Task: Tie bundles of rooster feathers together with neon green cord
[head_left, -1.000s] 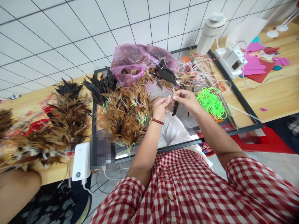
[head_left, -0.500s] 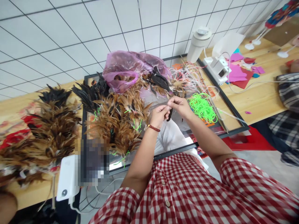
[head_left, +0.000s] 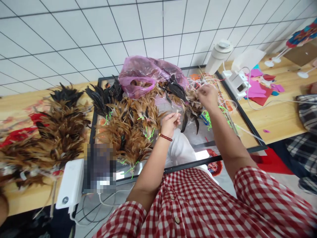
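Note:
My left hand (head_left: 170,123), a beaded bracelet at its wrist, is closed in a pinch over the glass tabletop (head_left: 198,140). A tiny pale tip shows at its fingertips, too small to name. Farther forward and right, my right hand (head_left: 209,96) has its fingers curled down at loose brown feathers (head_left: 192,96) and pale strings (head_left: 206,81); what they grip is hidden. Dark feathers (head_left: 184,122) lie between the two hands. Bundles of brown feathers (head_left: 133,122) with green ties fill the left part of the glass. Behind them sits a pink plastic bag (head_left: 138,67) with feathers.
Bright green cords (head_left: 224,114) lie partly behind my right forearm. At the back right stand a white bottle (head_left: 219,58) and a power strip (head_left: 236,84) with a cable. More feather bundles (head_left: 61,132) and a white power bank (head_left: 70,183) are left. A person's plaid sleeve (head_left: 307,112) is far right.
My right hand has left my left hand and moved forward and right to the loose feathers and strings. My left hand stays pinched. The whole view has shifted slightly.

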Available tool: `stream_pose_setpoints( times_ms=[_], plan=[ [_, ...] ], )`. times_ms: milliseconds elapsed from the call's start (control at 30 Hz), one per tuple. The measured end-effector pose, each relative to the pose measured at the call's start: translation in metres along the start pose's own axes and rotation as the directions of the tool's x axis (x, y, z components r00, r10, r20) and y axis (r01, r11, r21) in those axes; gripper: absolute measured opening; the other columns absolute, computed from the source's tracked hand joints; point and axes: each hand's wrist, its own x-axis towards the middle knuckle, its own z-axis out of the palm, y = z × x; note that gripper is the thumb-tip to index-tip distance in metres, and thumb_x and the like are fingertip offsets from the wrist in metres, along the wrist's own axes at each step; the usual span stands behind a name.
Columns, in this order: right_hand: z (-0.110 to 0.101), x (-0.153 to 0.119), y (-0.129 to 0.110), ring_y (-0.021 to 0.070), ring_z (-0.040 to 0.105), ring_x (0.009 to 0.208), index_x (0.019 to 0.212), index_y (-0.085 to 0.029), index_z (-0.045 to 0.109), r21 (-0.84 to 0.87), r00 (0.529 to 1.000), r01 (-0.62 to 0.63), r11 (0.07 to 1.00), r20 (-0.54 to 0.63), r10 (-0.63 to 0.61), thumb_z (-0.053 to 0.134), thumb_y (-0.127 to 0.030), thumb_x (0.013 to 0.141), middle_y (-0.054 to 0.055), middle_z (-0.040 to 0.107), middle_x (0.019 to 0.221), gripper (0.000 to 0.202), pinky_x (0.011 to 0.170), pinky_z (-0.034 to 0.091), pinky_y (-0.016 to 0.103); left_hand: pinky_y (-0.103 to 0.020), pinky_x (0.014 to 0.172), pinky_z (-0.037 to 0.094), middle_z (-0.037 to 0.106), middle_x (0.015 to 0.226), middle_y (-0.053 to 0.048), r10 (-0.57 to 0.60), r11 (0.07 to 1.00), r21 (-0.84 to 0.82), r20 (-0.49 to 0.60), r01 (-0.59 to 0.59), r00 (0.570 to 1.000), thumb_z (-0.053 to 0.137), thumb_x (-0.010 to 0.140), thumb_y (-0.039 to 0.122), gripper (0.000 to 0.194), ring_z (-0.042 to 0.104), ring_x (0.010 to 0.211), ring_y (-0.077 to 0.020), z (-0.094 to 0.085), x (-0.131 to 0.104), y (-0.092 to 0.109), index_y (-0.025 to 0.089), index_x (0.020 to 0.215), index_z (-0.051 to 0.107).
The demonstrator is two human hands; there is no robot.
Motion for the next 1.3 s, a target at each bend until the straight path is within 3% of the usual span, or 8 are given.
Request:
stream_pose_setpoints(
  times_ms=[133,233,333,567,800,1033,1167,1300],
  plan=[
    [-0.008,-0.031,-0.026,0.0168,0.059,0.064,0.07,-0.02,0.072,0.577,0.916,-0.401,0.711,0.24,0.322,0.085,-0.052,0.07,0.005,0.068,0.069,0.034,0.06,0.048,0.031,-0.019,0.054,0.046,0.063,0.059,0.002,0.069,0.996,-0.045,-0.046,-0.071,0.997,0.085,0.073,0.022,0.015,0.058,0.053,-0.006,0.0,0.007,-0.004,0.014,0.069,0.073],
    [0.001,-0.054,-0.049,0.0135,0.058,0.058,0.071,-0.02,0.074,0.648,0.823,-0.568,0.508,0.454,0.341,0.095,-0.054,0.052,0.004,0.07,0.067,0.045,0.052,0.045,0.027,-0.02,0.058,0.048,0.068,0.064,0.001,0.104,0.991,-0.068,-0.097,-0.111,0.99,0.086,0.071,0.022,0.014,0.06,0.058,-0.0069,0.0,0.011,-0.009,0.015,0.072,0.075],
    [0.017,-0.07,-0.069,0.0102,0.053,0.054,0.068,-0.019,0.074,0.634,0.78,-0.624,0.456,0.54,0.316,0.098,-0.057,0.046,0.002,0.068,0.063,0.05,0.049,0.042,0.024,-0.02,0.061,0.047,0.071,0.069,0.001,0.12,0.991,-0.053,-0.1,-0.126,0.988,0.087,0.072,0.024,0.013,0.059,0.06,-0.0067,-0.001,0.012,-0.012,0.017,0.074,0.077],
    [0.033,-0.084,-0.083,0.0094,0.049,0.053,0.059,-0.018,0.067,0.631,0.789,-0.605,0.485,0.558,0.258,0.094,-0.065,0.051,0.001,0.062,0.059,0.055,0.051,0.04,0.025,-0.023,0.068,0.049,0.066,0.064,0.002,0.126,0.992,0.003,-0.013,-0.126,0.992,0.087,0.074,0.029,0.015,0.059,0.062,-0.0084,-0.001,0.008,-0.01,0.018,0.076,0.078],
    [0.031,-0.088,-0.066,0.0115,0.057,0.068,0.084,-0.02,0.069,0.648,0.88,-0.464,0.604,0.412,0.235,0.099,-0.056,0.049,-0.002,0.067,0.073,0.058,0.065,0.049,0.026,-0.021,0.063,0.045,0.063,0.062,0.004,0.164,0.986,0.006,-0.107,-0.164,0.981,0.088,0.074,0.028,0.017,0.055,0.058,-0.0061,0.0,0.009,-0.009,0.017,0.07,0.075],
    [0.017,-0.088,-0.067,0.0132,0.061,0.072,0.091,-0.021,0.07,0.674,0.9,-0.42,0.608,0.398,0.179,0.098,-0.055,0.053,0.0,0.07,0.079,0.058,0.07,0.052,0.028,-0.02,0.069,0.047,0.071,0.07,0.002,0.181,0.983,-0.017,-0.152,-0.185,0.972,0.087,0.074,0.022,0.014,0.06,0.065,-0.007,0.0,0.012,-0.012,0.017,0.07,0.075],
    [0.012,-0.09,-0.067,0.0139,0.059,0.071,0.105,-0.025,0.072,0.69,0.945,-0.256,0.677,0.326,0.026,0.097,-0.052,0.06,0.001,0.069,0.085,0.058,0.071,0.052,0.03,-0.022,0.071,0.048,0.072,0.072,0.001,0.178,0.983,-0.011,-0.136,-0.181,0.975,0.085,0.077,0.023,0.012,0.062,0.068,-0.0079,-0.002,0.012,-0.013,0.017,0.072,0.076],
    [0.012,-0.091,-0.069,0.0184,0.061,0.08,0.1,-0.028,0.081,0.544,0.96,0.027,0.838,0.221,-0.174,0.086,-0.049,0.078,0.005,0.07,0.094,0.031,0.081,0.052,0.036,-0.02,0.061,0.044,0.066,0.064,0.003,0.151,0.989,0.008,-0.147,-0.151,0.978,0.086,0.077,0.025,0.013,0.056,0.06,-0.0066,-0.002,0.013,-0.014,0.016,0.075,0.077]
  ],
)
